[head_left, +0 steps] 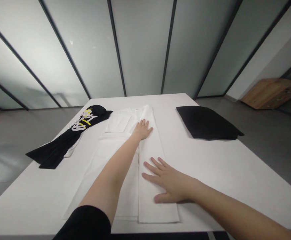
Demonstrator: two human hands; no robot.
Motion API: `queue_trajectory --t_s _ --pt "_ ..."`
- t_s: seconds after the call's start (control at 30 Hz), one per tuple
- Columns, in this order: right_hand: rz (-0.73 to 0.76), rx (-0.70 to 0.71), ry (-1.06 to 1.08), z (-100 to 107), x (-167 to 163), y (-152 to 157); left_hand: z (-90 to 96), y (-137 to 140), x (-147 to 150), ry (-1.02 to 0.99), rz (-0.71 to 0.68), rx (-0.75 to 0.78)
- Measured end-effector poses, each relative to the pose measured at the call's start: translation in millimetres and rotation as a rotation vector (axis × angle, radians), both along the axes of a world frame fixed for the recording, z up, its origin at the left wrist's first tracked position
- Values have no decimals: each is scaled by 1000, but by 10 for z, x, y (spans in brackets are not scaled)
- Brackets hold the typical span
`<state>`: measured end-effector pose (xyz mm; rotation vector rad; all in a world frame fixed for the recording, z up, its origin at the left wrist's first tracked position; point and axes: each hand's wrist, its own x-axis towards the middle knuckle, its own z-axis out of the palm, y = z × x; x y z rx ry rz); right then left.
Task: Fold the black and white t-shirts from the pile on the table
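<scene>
A white shirt (125, 166) lies spread on the white table, with its right side turned inward as a long flat strip. My left hand (143, 129) rests palm down near the upper end of that strip, fingers spread. Lower on the same strip lies my right hand (163, 178), flat and open with the thumb apart. Neither hand grips the cloth. My left forearm crosses over the shirt and hides part of its middle.
Left on the white table (217, 186) lies a black garment (63, 143) with a white and yellow print, overhanging the edge. A folded black cloth (207, 122) is on the right. Frosted panels (143, 46) stand behind; a wooden cabinet (272, 93) is far right.
</scene>
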<state>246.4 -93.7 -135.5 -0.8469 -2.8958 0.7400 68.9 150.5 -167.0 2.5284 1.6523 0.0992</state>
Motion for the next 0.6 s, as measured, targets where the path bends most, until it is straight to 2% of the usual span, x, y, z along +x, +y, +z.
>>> queue_trajectory --t_s 0.13,0.23,0.33,0.37,0.43,0.5,0.6 --pt "136 -44 146 18 -29 -49 10 24 8 -2 -8 11" --pt "198 -156 256 -4 -17 -3 55 -81 -7 0 7 14" --pt "117 -272 442 -64 31 120 95 -326 -92 -27 88 62" --pt "46 -256 500 -89 48 168 101 -434 -140 -44 125 93" --pt "-116 -137 525 -131 73 256 102 -675 -260 -70 187 146" --pt "-233 1 413 -158 75 311 90 -922 -389 -71 213 190" --pt "-272 76 188 -167 34 305 70 -1220 -535 -12 156 136"
